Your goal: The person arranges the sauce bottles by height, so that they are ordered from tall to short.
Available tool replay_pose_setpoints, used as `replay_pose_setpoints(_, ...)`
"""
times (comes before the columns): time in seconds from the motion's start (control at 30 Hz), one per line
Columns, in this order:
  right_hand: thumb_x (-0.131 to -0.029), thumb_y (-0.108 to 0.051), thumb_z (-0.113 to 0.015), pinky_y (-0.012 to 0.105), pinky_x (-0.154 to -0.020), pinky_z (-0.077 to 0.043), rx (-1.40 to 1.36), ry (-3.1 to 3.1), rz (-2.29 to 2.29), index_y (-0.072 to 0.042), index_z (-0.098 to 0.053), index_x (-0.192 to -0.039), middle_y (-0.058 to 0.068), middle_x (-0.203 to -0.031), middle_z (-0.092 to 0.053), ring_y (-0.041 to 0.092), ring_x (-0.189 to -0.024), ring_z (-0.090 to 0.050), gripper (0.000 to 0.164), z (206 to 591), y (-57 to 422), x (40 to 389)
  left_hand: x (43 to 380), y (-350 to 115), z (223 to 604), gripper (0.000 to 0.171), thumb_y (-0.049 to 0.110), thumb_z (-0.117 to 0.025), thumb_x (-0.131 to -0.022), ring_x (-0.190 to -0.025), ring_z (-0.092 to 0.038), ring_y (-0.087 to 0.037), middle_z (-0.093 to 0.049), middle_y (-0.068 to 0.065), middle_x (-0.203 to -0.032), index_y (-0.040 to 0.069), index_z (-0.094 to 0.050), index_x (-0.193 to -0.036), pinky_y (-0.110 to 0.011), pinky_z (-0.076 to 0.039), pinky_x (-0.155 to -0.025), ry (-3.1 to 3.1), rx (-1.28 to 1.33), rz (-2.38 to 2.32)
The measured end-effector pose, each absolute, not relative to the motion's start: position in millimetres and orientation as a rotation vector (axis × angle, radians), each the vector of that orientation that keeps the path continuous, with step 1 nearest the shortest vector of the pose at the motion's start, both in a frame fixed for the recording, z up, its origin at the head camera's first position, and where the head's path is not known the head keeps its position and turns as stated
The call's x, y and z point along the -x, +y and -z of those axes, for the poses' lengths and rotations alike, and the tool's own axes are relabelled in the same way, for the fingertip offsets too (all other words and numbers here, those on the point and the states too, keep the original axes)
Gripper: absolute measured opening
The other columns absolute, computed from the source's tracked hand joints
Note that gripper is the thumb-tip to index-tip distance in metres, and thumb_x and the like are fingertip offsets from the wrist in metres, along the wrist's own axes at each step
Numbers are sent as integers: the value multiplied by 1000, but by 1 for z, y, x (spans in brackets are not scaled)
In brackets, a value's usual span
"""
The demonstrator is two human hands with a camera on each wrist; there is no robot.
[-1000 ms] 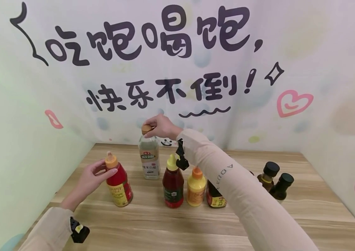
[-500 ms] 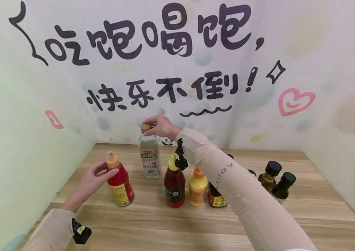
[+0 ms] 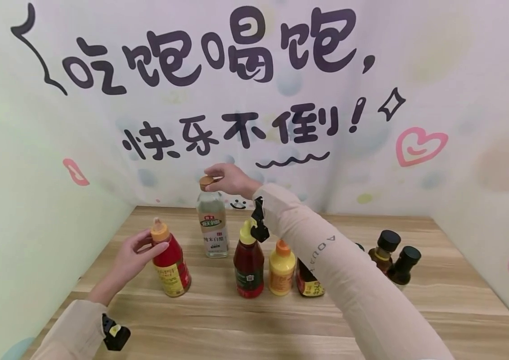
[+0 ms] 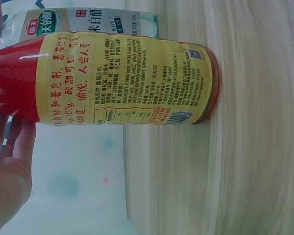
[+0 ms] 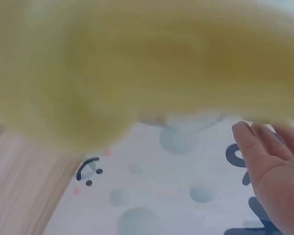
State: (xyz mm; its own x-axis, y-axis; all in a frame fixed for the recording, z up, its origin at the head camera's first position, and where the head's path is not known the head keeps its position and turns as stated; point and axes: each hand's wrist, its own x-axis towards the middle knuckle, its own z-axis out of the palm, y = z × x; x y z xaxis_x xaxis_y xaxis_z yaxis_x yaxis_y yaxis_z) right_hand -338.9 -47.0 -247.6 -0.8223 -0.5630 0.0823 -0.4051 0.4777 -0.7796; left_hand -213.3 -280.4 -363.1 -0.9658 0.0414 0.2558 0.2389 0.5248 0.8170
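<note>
My left hand [image 3: 134,257] holds a red ketchup bottle [image 3: 170,267] around its upper part, thumb in front, just below the orange cap. The bottle stands on the table, its yellow label [image 4: 127,81] large in the left wrist view. Farther back, a clear white vinegar bottle [image 3: 212,225] stands upright near the wall. Thumb and fingers of my right hand [image 3: 231,180] pinch its brown cap [image 3: 206,183] from the right side. In the right wrist view a blurred yellow shape [image 5: 161,63] covers the top, and the right hand [image 5: 277,171] shows at the right edge.
Beneath my right forearm stand a dark red sauce bottle [image 3: 248,272] with a yellow cap, a yellow bottle [image 3: 282,272] and a dark bottle [image 3: 310,287] partly hidden by the sleeve. Black-capped bottles [image 3: 388,245] stand farther right on the wooden table [image 3: 218,325].
My right fingers and the vinegar bottle's cap have shifted very slightly left and up. The left hand keeps its hold on the ketchup bottle, which stays in place.
</note>
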Motion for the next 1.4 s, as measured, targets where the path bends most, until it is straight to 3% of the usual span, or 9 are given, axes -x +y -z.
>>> replay_pose_setpoints(0.2,-84,-9,-60,27,-90,-42,837,2506,1275,-5,-45,-128,9,-128,-47,19,-114,-47,46,234,-32,334,213,-280,365,47,21,-58,-87,-103,-49,-24,-50,-19,-118,-4,-45,-125,-23,-46,-82,-2562,236,1397)
replay_pose_setpoints(0.67,-86,-13,-58,28,-85,-44,939,2490,1296,-9,-51,-121,7,-117,-55,16,-106,-52,37,218,10,312,211,-278,362,50,24,-56,-88,-108,-46,-33,-48,-22,-120,-4,-42,-127,-37,-44,-86,-2591,211,1396)
replay_pose_setpoints(0.87,-86,-14,-58,28,-84,-45,930,2514,1249,-9,-53,-119,7,-113,-58,16,-101,-55,33,220,36,303,209,-276,361,51,26,-56,-87,-107,-46,-33,-48,-22,-120,-4,-42,-126,-27,-46,-84,-2585,208,1405)
replay_pose_setpoints(1.13,-86,-16,-59,30,-85,-45,937,2527,1229,-7,-53,-118,8,-112,-59,18,-102,-55,34,225,76,289,230,-295,390,48,23,-58,-86,-105,-48,-27,-50,-18,-119,1,-45,-126,-38,-46,-83,-2489,279,1488)
replay_pose_setpoints(1.2,-86,-15,-59,32,-86,-44,948,2513,1255,-6,-53,-118,9,-113,-59,18,-102,-56,34,228,87,287,226,-291,385,46,22,-58,-86,-101,-51,-15,-50,-17,-118,1,-46,-125,-26,-47,-81,-2488,266,1480)
replay_pose_setpoints(1.3,-86,-15,-59,32,-88,-43,940,2488,1284,-6,-52,-120,9,-114,-58,18,-102,-55,36,235,104,283,213,-278,365,50,25,-56,-87,-104,-48,-18,-47,-22,-120,-4,-42,-126,-26,-45,-85,-2564,217,1429)
replay_pose_setpoints(1.37,-86,-16,-59,32,-89,-43,932,2481,1282,-6,-51,-121,8,-114,-58,17,-102,-55,37,241,114,281,211,-276,362,49,24,-56,-88,-104,-48,-17,-48,-21,-120,-4,-42,-126,-19,-44,-83,-2574,198,1413)
replay_pose_setpoints(1.4,-86,-16,-59,32,-89,-43,921,2477,1282,-6,-51,-121,8,-115,-57,17,-102,-55,37,244,119,279,211,-277,362,49,23,-56,-88,-105,-48,-23,-47,-22,-121,-5,-42,-126,-22,-44,-84,-2576,196,1411)
